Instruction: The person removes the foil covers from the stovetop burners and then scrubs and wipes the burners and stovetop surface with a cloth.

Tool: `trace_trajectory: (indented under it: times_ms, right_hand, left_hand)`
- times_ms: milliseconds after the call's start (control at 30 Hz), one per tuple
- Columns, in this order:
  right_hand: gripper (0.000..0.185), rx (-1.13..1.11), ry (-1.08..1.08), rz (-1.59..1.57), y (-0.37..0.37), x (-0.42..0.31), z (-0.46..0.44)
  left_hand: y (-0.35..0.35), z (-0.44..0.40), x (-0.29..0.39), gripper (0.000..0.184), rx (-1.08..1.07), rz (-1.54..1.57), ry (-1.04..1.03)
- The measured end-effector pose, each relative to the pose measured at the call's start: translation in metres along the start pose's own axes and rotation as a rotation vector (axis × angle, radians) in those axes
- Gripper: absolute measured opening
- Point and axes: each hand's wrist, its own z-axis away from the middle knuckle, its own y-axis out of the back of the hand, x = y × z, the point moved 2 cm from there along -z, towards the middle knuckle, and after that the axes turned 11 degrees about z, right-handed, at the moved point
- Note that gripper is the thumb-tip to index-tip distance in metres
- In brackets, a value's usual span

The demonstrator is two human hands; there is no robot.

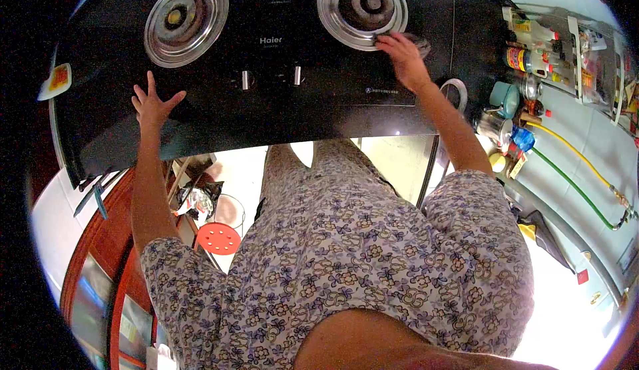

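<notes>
A black gas stove (219,117) with two burners lies before me. My right hand (404,58) is at the lower right edge of the right burner's shiny metal ring (326,20). Under its fingers is a dark grey wad (421,46), which looks like a cleaning cloth; part of it is hidden by the hand. My left hand (156,107) rests open on the stove's dark surface, fingers spread, just below the left burner's ring (216,34). Between the hands are two silver control knobs (245,80).
On the right, a wall rack (579,60) holds several bottles. Below it are a teal container (506,98), a yellow hose (572,147) and a green hose (566,182). A red perforated stool (218,238) stands lower left. A small white-and-orange object (57,80) sits at the left edge.
</notes>
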Motion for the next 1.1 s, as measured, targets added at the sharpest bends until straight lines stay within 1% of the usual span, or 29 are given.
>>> trace_trajectory:
  times_ms: [33, 100, 133, 167, 233, 300, 333, 367, 400, 433, 467, 500, 533, 567, 600, 633, 667, 700, 767, 800, 900, 967, 1033, 1100]
  right_hand:
    - [0.046, 0.01, -0.008, -0.05, -0.003, 0.019, 0.001]
    - [0.043, 0.19, -0.085, -0.236, -0.006, 0.048, -0.001]
    - [0.04, 0.261, -0.281, -0.346, 0.006, 0.046, -0.015]
    - [0.032, 0.355, -0.365, -0.273, 0.027, 0.043, -0.021]
    - [0.032, 0.407, -0.643, -0.482, 0.041, 0.038, -0.028]
    - [0.037, 0.525, -0.762, -0.298, 0.009, 0.044, -0.019]
    - [0.036, 0.505, -0.899, -0.453, -0.027, 0.047, -0.011]
    - [0.038, 0.397, -0.901, -0.288, -0.033, 0.033, -0.011]
    - [0.037, 0.505, -0.828, -0.053, -0.035, 0.004, -0.014]
    - [0.033, 0.507, -0.834, -0.151, -0.034, -0.019, -0.02]
    - [0.028, 0.605, -0.781, -0.038, -0.036, -0.044, -0.027]
    - [0.026, 0.46, -0.832, 0.015, -0.017, -0.072, -0.036]
    - [0.023, 0.588, -0.748, -0.028, -0.019, -0.086, -0.033]
    - [0.022, 0.547, -0.703, -0.057, -0.019, -0.097, -0.033]
    - [0.023, 0.539, -0.609, -0.092, -0.02, -0.11, -0.038]
    - [0.026, 0.498, -0.574, -0.16, -0.01, -0.121, -0.045]
    - [0.031, 0.45, -0.498, -0.132, -0.003, -0.128, -0.054]
    - [0.036, 0.404, -0.422, -0.106, 0.003, -0.13, -0.06]
    - [0.042, 0.327, -0.338, -0.017, 0.012, -0.129, -0.07]
    - [0.045, 0.285, -0.293, 0.026, 0.012, -0.13, -0.072]
    - [0.046, 0.162, -0.15, 0.099, 0.004, -0.108, -0.048]
    - [0.045, 0.094, -0.219, 0.102, 0.007, -0.09, -0.031]
    - [0.043, 0.145, -0.255, 0.142, 0.008, -0.073, -0.017]
    - [0.04, 0.191, -0.421, 0.027, 0.005, -0.049, -0.013]
  left_hand:
    - [-0.001, 0.001, -0.001, 0.11, 0.009, 0.009, -0.011]
    - [0.002, 0.004, 0.003, 0.11, 0.011, 0.032, -0.001]
    - [0.003, 0.006, 0.005, 0.11, 0.011, 0.044, 0.004]
    - [0.005, 0.007, 0.006, 0.11, -0.005, 0.03, 0.022]
    - [0.008, 0.005, 0.009, 0.11, -0.034, 0.0, 0.051]
    - [0.007, 0.004, 0.006, 0.11, -0.03, -0.014, 0.036]
    - [0.006, 0.002, 0.004, 0.11, -0.025, -0.018, 0.028]
    - [0.005, 0.001, 0.003, 0.11, -0.015, -0.018, 0.021]
    - [0.004, 0.0, 0.0, 0.11, -0.006, -0.019, 0.012]
    - [0.003, 0.0, -0.002, 0.11, 0.003, -0.018, 0.003]
    - [0.0, -0.002, -0.006, 0.111, 0.004, -0.018, -0.008]
    - [-0.002, -0.003, -0.01, 0.111, 0.005, -0.019, -0.02]
    - [-0.004, -0.005, -0.012, 0.111, 0.008, -0.019, -0.033]
    - [-0.005, -0.006, -0.013, 0.112, 0.009, -0.016, -0.033]
    - [-0.001, -0.005, -0.021, 0.112, 0.013, -0.013, -0.031]
    - [-0.003, -0.006, -0.026, 0.112, 0.013, -0.013, -0.028]
    - [-0.006, -0.01, -0.035, 0.114, 0.015, -0.018, -0.04]
    - [-0.005, -0.012, -0.037, 0.114, 0.003, -0.021, -0.029]
    - [-0.003, -0.013, -0.045, 0.114, -0.022, -0.03, -0.001]
    - [-0.001, -0.011, -0.047, 0.115, 0.014, 0.016, -0.051]
    - [0.002, -0.006, -0.048, 0.115, 0.015, 0.055, -0.067]
    - [0.004, -0.006, -0.054, 0.114, 0.017, 0.053, -0.057]
    - [0.004, -0.001, -0.062, 0.114, 0.034, 0.057, -0.056]
    - [0.005, 0.004, -0.063, 0.113, 0.06, 0.06, -0.071]
